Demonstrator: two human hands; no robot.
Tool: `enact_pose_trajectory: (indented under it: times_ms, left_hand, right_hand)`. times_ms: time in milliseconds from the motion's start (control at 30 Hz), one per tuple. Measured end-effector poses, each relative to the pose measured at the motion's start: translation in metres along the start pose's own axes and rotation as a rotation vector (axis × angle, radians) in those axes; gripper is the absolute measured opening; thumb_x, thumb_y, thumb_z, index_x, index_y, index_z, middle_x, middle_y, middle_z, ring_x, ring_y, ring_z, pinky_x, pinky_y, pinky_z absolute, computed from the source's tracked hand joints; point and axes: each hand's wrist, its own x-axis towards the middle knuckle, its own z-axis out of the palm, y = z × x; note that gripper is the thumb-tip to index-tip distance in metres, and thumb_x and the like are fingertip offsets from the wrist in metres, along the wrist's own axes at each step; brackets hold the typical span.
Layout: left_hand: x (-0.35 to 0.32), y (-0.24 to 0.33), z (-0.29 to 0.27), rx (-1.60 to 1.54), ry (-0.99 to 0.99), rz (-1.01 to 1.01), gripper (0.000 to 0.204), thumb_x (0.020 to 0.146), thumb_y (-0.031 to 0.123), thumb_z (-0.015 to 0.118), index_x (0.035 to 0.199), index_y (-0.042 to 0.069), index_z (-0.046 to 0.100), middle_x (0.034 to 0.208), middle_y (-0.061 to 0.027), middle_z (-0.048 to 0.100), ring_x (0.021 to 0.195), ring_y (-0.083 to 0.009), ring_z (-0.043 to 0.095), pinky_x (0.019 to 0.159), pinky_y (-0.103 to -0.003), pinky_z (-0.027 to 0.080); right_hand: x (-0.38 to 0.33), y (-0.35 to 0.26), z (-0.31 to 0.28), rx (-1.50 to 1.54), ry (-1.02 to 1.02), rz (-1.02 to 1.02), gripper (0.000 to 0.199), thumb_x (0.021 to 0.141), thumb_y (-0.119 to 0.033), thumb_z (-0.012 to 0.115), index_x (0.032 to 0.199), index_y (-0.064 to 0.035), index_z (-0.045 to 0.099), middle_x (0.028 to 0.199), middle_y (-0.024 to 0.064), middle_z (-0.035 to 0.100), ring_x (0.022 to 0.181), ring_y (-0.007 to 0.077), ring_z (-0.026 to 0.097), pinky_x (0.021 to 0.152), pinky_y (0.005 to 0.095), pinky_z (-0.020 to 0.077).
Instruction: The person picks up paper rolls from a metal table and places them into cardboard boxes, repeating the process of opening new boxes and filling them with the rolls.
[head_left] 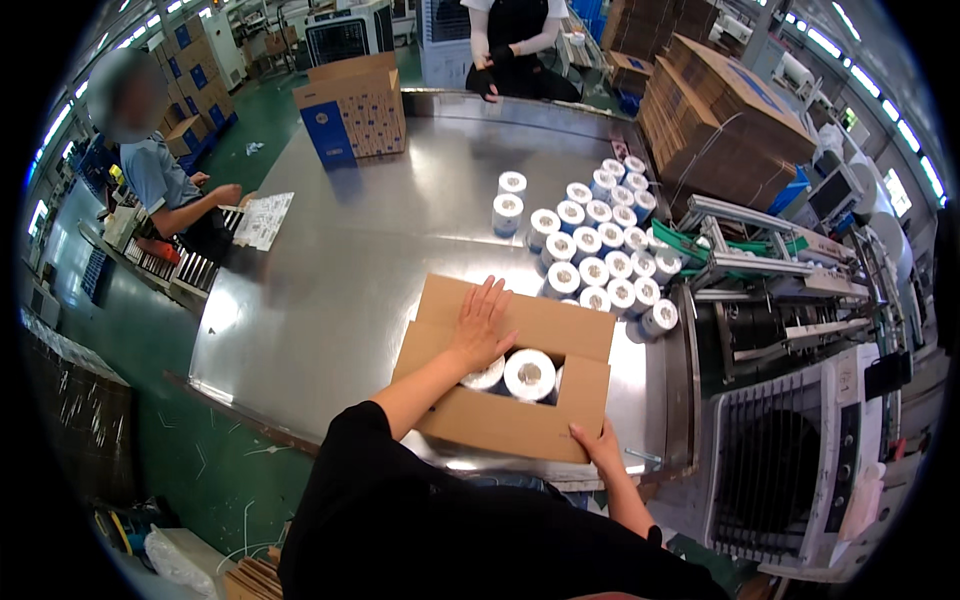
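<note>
In front of me on the metal table a brown cardboard box [500,425] has its flaps partly folded inward. Through the gap between them shows a white roll [530,374], with part of another beside it under my forearm. My left hand [484,325] lies flat on the far flap [565,325], fingers stretched out. At the near right corner my right hand [600,446] grips the edge of the box, its thumb side on the cardboard. Just beyond the box, to the right, stands a cluster of white-topped rolls [597,270] with bluish sides.
The metal table [350,260] carries an open blue-and-brown carton [355,115] at its far left. Two rolls [507,213] stand apart from the cluster. Conveyor machinery [790,290] and stacked flat cartons [720,120] border the right. One co-worker [180,190] sits left, another [515,50] beyond the table.
</note>
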Motion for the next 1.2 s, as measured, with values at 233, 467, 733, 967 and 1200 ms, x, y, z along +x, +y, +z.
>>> enact_pose_trajectory:
  times_ms: [233,467,733,967,1200]
  left_hand:
    - [0.029,0.000,-0.027,-0.023,-0.002,-0.092,0.032,0.077,0.032,0.064,0.060,0.005,0.058,0.061,-0.0133,0.057,0.062,-0.0307,0.055,0.061,-0.042,0.044]
    - [-0.098,0.097,-0.050,0.011,-0.412,-0.220,0.091,0.070,0.056,0.066,0.129,-0.007,0.039,0.137,-0.0235,0.036,0.132,-0.0361,0.027,0.109,-0.050,0.019]
    - [-0.119,-0.094,-0.106,0.280,-0.467,-0.439,0.106,0.063,0.057,0.068,0.146,0.013,0.019,0.152,-0.0133,0.015,0.142,-0.0295,0.008,0.108,-0.062,0.004]
    - [-0.142,-0.123,-0.201,0.542,0.225,-0.916,0.079,0.081,0.041,0.062,0.144,0.014,0.024,0.149,-0.0139,0.022,0.138,-0.0304,0.019,0.108,-0.058,0.014]
    - [-0.265,0.020,-0.254,0.548,-0.283,-1.219,0.055,0.080,0.034,0.062,0.127,0.010,0.050,0.142,-0.0153,0.034,0.136,-0.0333,0.023,0.107,-0.058,0.021]
  right_hand:
    - [0.000,0.001,0.009,0.500,-0.169,0.265,0.056,0.078,-0.019,0.072,0.125,-0.0022,0.046,0.113,0.0104,0.058,0.106,0.0210,0.055,0.089,0.0341,0.0457]
    - [-0.006,-0.036,0.095,0.594,-0.481,0.434,0.062,0.088,-0.044,0.057,0.136,-0.0101,0.035,0.126,0.0061,0.050,0.114,0.0228,0.049,0.095,0.0402,0.0415]
    - [-0.023,-0.088,0.121,0.425,-1.014,0.343,0.058,0.092,-0.037,0.051,0.133,0.0020,0.040,0.135,0.0192,0.045,0.121,0.0336,0.047,0.100,0.0459,0.0389]
    - [-0.028,-0.026,0.068,0.178,-0.772,0.470,0.041,0.091,-0.030,0.053,0.119,-0.0011,0.053,0.113,0.0140,0.060,0.102,0.0258,0.059,0.088,0.0377,0.0476]
    - [-0.032,-0.029,0.057,-0.074,-0.850,0.335,0.035,0.090,-0.024,0.053,0.112,0.0023,0.057,0.101,0.0134,0.065,0.089,0.0201,0.063,0.078,0.0300,0.0501]
